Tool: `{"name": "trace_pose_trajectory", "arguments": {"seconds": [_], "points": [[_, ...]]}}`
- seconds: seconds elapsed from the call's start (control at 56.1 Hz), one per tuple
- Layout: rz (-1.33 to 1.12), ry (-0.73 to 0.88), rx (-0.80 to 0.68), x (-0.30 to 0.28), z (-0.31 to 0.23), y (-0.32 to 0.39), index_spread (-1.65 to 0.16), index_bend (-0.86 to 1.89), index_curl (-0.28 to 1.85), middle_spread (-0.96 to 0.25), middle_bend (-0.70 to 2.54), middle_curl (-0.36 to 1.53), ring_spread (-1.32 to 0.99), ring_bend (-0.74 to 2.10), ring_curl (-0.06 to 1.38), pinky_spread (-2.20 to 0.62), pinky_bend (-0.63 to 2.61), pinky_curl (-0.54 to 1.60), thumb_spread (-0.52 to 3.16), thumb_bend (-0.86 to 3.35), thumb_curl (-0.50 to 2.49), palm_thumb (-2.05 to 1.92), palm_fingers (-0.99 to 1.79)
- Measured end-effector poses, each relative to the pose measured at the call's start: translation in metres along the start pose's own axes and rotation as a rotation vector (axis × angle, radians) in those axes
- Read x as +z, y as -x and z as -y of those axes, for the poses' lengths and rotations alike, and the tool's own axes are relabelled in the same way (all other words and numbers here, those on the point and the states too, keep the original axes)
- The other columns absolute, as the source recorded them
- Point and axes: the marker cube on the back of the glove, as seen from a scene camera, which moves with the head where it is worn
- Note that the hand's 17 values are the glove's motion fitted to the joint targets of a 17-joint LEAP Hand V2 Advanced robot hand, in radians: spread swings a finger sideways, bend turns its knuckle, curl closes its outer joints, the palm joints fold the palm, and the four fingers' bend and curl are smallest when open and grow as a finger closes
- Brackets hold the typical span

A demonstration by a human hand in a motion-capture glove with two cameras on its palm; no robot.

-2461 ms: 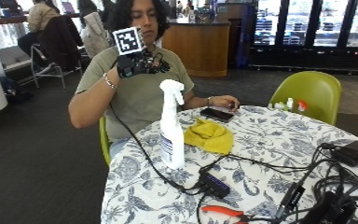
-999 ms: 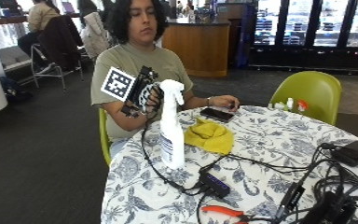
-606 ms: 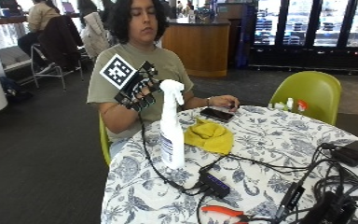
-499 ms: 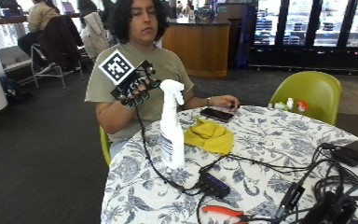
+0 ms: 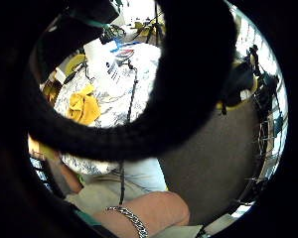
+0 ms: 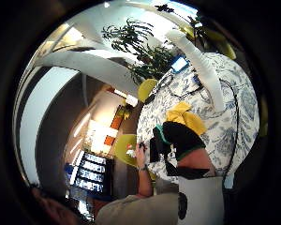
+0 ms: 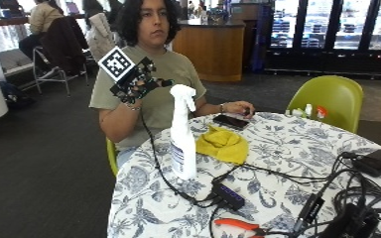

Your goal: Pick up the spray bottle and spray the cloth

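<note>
While the approach is incomplete, the following apply.
Hand [image 7: 140, 82]: raised beside the sprayer head, fingers relaxed, grasping nothing.
Spray bottle [image 7: 182, 133]: upright on the desk [image 7: 289, 148], beside the yellow cloth [image 7: 224, 144].
Risk: a sideways contact likely topples the tall bottle.
Risk: trailing cable [image 7: 160, 168] may snag.

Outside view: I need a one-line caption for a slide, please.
Gloved right hand raised beside the upright spray bottle, not touching; yellow cloth on the table.
</note>
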Motion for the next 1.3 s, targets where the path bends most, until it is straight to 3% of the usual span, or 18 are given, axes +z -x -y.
{"name": "trace_pose_trajectory", "arguments": {"seconds": [0.178,0.339,0.464,0.589,0.678,0.749,0.945,1.017,1.124,1.302], "points": [[0.156,-0.037,0.350,0.025,0.053,-0.010,-0.32,0.11,0.24,0.07,0.19,0.38,0.05,0.41,0.37,0.27,0.44,0.37,1.05,-0.02,0.40,0.62,0.37],[0.248,-0.072,0.088,0.060,0.101,-0.038,-0.29,0.13,0.24,0.06,0.20,0.37,0.01,0.39,0.36,0.25,0.44,0.37,1.05,0.00,0.41,0.74,0.45],[0.431,-0.103,0.198,0.087,0.136,-0.045,-0.28,0.12,0.24,0.05,0.19,0.37,-0.01,0.42,0.36,0.21,0.43,0.37,1.04,-0.01,0.42,0.78,0.48],[0.660,-0.099,0.157,0.109,0.152,-0.044,-0.25,0.11,0.23,0.05,0.20,0.37,-0.02,0.45,0.37,0.18,0.41,0.36,1.02,-0.02,0.42,0.80,0.50],[0.660,-0.187,0.209,0.117,0.166,-0.043,-0.23,0.13,0.23,0.04,0.22,0.37,-0.03,0.47,0.37,0.15,0.37,0.35,1.01,-0.02,0.42,0.83,0.59],[0.633,-0.194,0.157,0.121,0.172,-0.046,-0.24,0.12,0.23,0.02,0.23,0.38,-0.05,0.50,0.37,0.12,0.35,0.34,1.00,-0.02,0.42,0.84,0.69],[0.699,-0.189,0.193,0.127,0.200,-0.042,-0.25,0.11,0.24,-0.03,0.24,0.39,-0.10,0.52,0.39,0.04,0.33,0.35,0.97,-0.02,0.43,0.85,0.81],[0.747,-0.112,0.200,0.123,0.204,-0.041,-0.25,0.14,0.25,-0.04,0.28,0.40,-0.11,0.51,0.38,0.03,0.27,0.33,0.97,-0.02,0.44,0.87,0.91],[0.750,-0.024,0.186,0.118,0.214,-0.041,-0.26,0.18,0.30,-0.12,0.43,0.47,-0.14,0.55,0.41,-0.06,0.23,0.34,0.83,0.01,0.50,1.01,1.27],[0.771,0.088,0.137,0.086,0.206,-0.034,-0.27,0.24,0.39,-0.16,0.53,0.53,-0.16,0.60,0.46,-0.18,0.32,0.39,0.60,-0.02,0.58,1.07,1.36]]}}
